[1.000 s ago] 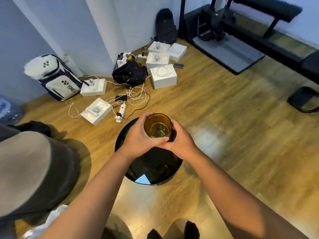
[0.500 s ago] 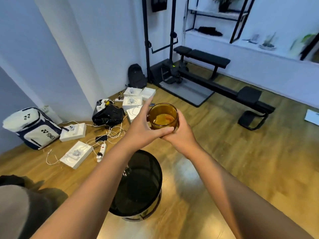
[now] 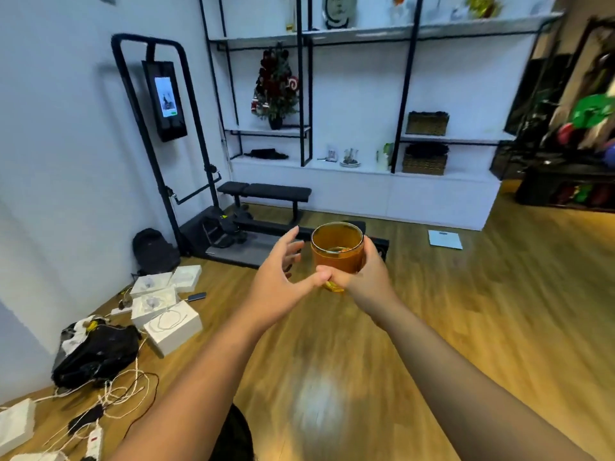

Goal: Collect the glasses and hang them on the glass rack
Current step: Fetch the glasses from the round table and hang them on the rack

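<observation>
An amber glass (image 3: 336, 249) is held upright at chest height in the middle of the view. My right hand (image 3: 366, 274) grips it from the right side and below, fingers wrapped around its lower part. My left hand (image 3: 283, 277) hovers just left of the glass with fingers spread and relaxed; only its thumb reaches the base of the glass near my right hand. No glass rack shows in this view.
White boxes (image 3: 173, 322), cables and a black bag (image 3: 96, 354) litter the floor at left. A black weight bench (image 3: 269, 191) and exercise frame stand against the far wall. White shelving (image 3: 366, 174) spans the back. A black bin rim (image 3: 233, 434) sits below.
The view has lifted from the black bin to the room. My left hand has let go of the glass and opened; my right hand alone holds it now.
</observation>
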`<state>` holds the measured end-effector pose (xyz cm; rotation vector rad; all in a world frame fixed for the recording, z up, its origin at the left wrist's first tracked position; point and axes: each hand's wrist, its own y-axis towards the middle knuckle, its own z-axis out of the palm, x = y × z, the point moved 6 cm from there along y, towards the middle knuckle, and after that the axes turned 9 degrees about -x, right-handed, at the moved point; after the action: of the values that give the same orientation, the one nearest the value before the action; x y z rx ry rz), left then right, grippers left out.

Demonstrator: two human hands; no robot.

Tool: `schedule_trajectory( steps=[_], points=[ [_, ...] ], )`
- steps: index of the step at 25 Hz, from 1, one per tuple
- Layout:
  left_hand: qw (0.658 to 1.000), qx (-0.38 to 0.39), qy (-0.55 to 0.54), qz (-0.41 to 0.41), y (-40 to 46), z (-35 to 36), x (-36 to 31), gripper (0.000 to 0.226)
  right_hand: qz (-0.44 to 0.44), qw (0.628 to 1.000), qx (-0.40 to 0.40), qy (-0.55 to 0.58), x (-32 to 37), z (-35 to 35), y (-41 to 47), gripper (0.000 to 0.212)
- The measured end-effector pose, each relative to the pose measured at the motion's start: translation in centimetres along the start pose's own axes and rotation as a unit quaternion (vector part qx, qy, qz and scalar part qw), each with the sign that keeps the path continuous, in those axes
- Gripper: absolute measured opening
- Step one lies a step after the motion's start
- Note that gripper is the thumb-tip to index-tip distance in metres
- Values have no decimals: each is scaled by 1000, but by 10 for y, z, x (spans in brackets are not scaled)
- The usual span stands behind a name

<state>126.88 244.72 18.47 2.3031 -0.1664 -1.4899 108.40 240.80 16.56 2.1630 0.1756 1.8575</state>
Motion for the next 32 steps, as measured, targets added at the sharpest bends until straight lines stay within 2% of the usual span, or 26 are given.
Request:
schedule_trajectory(
  steps=[7,11,16,25,32],
  points=[
    [999,37,-20,19,35,94,-44,81,-5,993,-121,-2,13,-160,30,78],
    [997,63,-20,32,60,162,-71,78,1,990,-138,-4,3,-232,59,84],
    [996,47,-42,59,118,241,-133,76,-13,990,-141,-25,4,-318,115,84],
    [995,41,-53,74,198,347,-190,66,-44,988,-145,-40,-4,-407,208,79],
    [993,47,-50,93,289,406,-186,59,-49,983,-173,-44,-19,-436,308,81]
  ],
)
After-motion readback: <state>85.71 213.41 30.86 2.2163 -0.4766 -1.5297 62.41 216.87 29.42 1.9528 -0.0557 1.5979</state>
